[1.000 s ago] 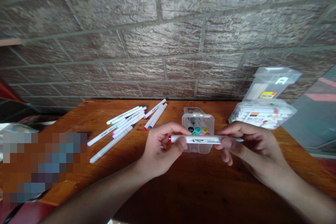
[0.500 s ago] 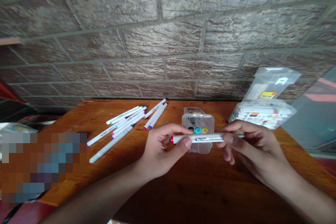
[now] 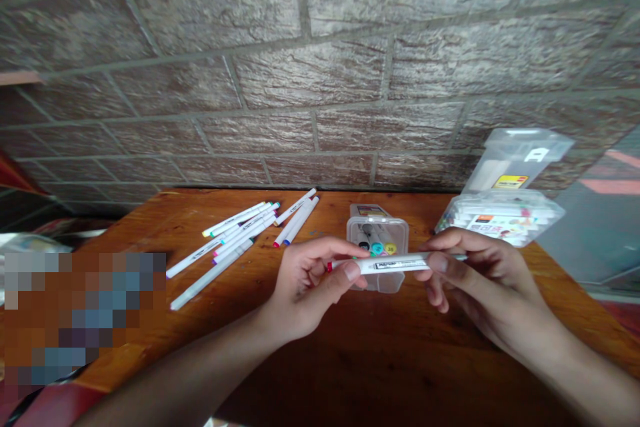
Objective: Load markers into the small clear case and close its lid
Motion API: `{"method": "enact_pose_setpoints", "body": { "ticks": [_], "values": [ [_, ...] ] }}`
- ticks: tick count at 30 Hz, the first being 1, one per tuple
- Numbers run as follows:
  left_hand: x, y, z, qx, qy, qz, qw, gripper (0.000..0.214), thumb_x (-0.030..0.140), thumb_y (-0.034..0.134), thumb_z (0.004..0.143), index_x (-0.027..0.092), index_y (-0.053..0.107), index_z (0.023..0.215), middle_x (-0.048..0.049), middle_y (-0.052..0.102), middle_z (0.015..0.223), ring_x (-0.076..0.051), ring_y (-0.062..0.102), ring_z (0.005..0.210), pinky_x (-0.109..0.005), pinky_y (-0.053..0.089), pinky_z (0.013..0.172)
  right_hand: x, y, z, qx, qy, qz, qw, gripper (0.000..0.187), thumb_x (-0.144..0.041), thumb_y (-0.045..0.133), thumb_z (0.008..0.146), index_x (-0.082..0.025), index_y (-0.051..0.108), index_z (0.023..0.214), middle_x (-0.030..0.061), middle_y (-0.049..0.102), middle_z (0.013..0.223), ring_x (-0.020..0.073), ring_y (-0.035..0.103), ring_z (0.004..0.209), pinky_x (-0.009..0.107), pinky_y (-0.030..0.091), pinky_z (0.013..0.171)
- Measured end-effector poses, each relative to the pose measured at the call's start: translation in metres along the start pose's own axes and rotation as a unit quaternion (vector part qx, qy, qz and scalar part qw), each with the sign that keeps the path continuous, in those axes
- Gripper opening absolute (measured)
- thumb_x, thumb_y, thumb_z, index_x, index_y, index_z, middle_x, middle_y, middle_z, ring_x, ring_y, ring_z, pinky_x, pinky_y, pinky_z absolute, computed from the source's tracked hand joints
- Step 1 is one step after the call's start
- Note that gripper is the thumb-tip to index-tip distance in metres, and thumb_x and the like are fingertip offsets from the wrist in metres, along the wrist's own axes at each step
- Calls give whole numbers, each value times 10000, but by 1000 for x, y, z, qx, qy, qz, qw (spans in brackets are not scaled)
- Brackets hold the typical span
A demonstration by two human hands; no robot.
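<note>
A white marker [image 3: 393,263] with a red end and dark print along its barrel lies level between my two hands. My left hand [image 3: 307,287] pinches it near the red end with thumb and fingers. At the other end, my right hand [image 3: 473,277] grips it between thumb and forefinger, its remaining fingers curled below. Just behind the marker is a small clear plastic case [image 3: 377,227], holding several markers with numbered coloured ends; the marker and my left fingers hide part of it.
Several loose white markers [image 3: 240,233] lie scattered on the wooden table [image 3: 320,360] to the left. At the right stand a clear case packed with markers [image 3: 505,220] and a tall clear plastic box [image 3: 510,160]. A brick-patterned wall [image 3: 310,80] borders the table's back edge.
The marker has turned slightly in my fingers, its print shifting a little. Its red end is now more covered by my left hand. Everything else stays put.
</note>
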State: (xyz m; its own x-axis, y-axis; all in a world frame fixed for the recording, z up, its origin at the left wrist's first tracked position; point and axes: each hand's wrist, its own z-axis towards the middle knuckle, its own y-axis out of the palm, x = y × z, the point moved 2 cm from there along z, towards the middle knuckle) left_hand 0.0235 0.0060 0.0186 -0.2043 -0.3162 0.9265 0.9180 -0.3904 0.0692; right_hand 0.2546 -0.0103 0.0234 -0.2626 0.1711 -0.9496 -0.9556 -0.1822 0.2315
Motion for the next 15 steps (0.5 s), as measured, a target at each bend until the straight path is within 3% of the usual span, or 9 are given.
{"method": "enact_pose_setpoints", "body": {
  "ticks": [7, 15],
  "values": [
    [-5, 0, 0, -25, 10, -56, 998, 192, 301, 737, 963, 184, 817, 1093, -81, 803, 790, -101, 647, 543, -161, 414, 458, -1, 1, 1, 6, 14, 16, 1000, 136, -334, 883, 844, -233, 803, 890, 20, 776, 703, 122, 675, 487, 187, 543, 429],
    [-8, -3, -3, -40, 14, -52, 998, 276, 326, 694, 989, 149, 808, 1168, -132, 828, 841, -94, 537, 485, -221, 405, 474, -3, 2, 4, 17, 35, 41, 998, 173, -338, 908, 802, -213, 791, 821, 26, 767, 676, 121, 647, 451, 187, 523, 395]
  ]
}}
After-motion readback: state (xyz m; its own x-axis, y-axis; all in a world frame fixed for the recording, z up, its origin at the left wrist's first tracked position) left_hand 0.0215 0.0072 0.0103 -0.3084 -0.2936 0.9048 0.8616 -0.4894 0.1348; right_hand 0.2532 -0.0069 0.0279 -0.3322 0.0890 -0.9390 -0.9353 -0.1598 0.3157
